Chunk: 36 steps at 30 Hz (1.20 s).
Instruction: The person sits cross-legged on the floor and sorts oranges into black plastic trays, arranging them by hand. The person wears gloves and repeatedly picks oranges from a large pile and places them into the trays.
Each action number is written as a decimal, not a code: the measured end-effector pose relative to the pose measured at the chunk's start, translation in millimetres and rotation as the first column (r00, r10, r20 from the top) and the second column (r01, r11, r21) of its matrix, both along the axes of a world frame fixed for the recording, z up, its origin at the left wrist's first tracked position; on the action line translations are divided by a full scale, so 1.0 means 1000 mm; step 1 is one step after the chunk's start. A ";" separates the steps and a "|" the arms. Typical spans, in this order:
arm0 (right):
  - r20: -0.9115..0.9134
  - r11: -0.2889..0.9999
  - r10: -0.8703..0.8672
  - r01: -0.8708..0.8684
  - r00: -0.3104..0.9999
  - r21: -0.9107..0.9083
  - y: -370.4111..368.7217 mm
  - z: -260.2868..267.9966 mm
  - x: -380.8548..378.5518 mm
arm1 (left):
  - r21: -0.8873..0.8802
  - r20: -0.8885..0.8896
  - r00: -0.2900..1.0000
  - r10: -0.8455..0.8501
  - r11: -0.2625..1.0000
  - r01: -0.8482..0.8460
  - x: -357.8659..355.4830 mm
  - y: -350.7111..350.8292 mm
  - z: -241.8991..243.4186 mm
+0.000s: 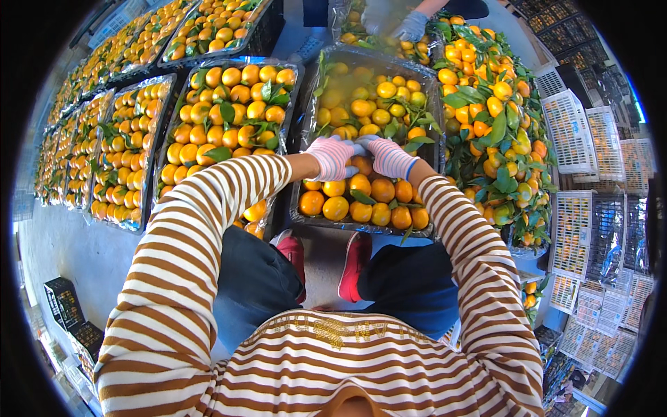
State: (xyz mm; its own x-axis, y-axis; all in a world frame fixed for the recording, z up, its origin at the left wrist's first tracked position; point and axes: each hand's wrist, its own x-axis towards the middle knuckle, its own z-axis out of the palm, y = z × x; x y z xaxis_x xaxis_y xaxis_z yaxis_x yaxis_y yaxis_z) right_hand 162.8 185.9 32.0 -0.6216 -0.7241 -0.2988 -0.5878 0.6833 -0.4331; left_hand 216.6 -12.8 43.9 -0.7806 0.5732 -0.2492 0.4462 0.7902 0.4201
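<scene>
Both of my hands wear striped gloves with grey fingertips and meet above a black, plastic-lined crate (299, 211) of mandarin oranges. My left hand (331, 159) has its fingers curved over a mandarin (362, 165), partly hidden below them. Beside it, my right hand (388, 156) reaches in with bent fingers, its tips close to the left ones. Whether either hand grips a fruit cannot be made out. Neat rows of mandarins (335, 207) fill the crate's near side. Farther in, looser mandarins (361, 108) lie among green leaves (423, 139).
A packed mandarin crate (229, 101) stands to the left, with more crates (125, 151) beyond. Leafy mandarins (500, 114) are heaped on the right, near white plastic crates (569, 130). Across from me, another person's gloved hand (411, 26) is over fruit. My red shoes (356, 266) flank the near edge.
</scene>
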 end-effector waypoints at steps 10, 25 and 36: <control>-0.721 0.708 0.091 0.464 0.687 0.532 0.157 0.041 -0.126 | 0.037 -0.067 0.998 0.019 0.999 -0.017 0.006 -0.003 -0.003; -0.058 0.985 0.021 -0.011 0.998 0.172 -0.018 -0.004 -0.020 | 0.072 -0.101 0.995 0.016 0.997 -0.009 0.006 -0.004 -0.005; 0.068 0.994 -0.034 0.026 0.997 0.109 -0.019 -0.014 -0.013 | 0.087 -0.089 0.995 0.038 0.996 -0.031 0.004 -0.003 -0.009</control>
State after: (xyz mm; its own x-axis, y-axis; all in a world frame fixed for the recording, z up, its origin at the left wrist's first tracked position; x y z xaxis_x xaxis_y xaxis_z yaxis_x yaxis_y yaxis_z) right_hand 150.2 166.8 17.6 -0.6178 -0.6665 -0.4172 -0.5373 0.7452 -0.3949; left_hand 221.0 -15.8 34.4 -0.8174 0.5617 -0.1281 0.4585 0.7689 0.4455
